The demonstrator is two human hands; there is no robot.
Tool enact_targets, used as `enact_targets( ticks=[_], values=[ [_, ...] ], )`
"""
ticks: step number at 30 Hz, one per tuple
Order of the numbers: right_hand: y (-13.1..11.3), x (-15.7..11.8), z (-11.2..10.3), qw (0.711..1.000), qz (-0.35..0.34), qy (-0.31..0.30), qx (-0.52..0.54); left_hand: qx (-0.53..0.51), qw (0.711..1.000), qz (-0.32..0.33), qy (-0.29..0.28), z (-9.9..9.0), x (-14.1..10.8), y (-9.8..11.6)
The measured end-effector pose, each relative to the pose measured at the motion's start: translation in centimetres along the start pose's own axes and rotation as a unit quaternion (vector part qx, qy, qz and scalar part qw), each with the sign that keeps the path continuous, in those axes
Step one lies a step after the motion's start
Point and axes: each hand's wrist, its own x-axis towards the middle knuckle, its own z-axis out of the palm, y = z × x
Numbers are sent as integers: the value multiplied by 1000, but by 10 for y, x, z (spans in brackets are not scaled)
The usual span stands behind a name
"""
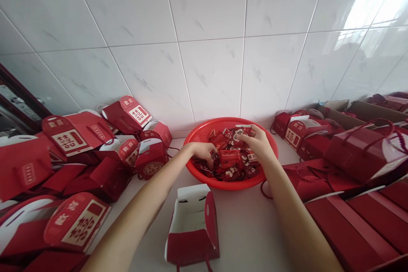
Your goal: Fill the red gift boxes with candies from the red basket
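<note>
Left hand (202, 153) and right hand (256, 144) in one basket (199, 135).

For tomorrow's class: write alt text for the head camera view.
The left hand and the right hand reach into red-wrapped sweets in a round red plastic basket on a white counter. Red gift boxes pile up on both sides; an open box stands nearest.

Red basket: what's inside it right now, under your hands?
The red basket holds a heap of red wrapped packets, some with white print. Your left hand and right hand cover part of the heap. The basket's floor is hidden beneath the packets.
</note>
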Motion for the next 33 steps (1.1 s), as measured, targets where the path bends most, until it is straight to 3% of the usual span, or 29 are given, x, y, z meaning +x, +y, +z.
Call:
enact_targets(
  ticks=[4,7,11,17,25,33],
  values=[
    [0,0,0,1000,-5,-3,5,-50,992,89,78,-5,-3,1],
    [1,1,0,1000,-7,1,-3,-138,963,166,163,-7,-3,0],
    [0,1,0,1000,-5,1,1,-213,931,198,220,-7,-1,-2],
    [-1,0,1,1000,-4,-5,13,-182,940,181,223,-9,0,-4],
    [1,1,0,1000,-4,-4,6,-221,957,107,153,-6,2,-4],
    [-1,0,0,1000,1,-6,4,-310,928,132,160,-6,-1,-2]
  ],
)
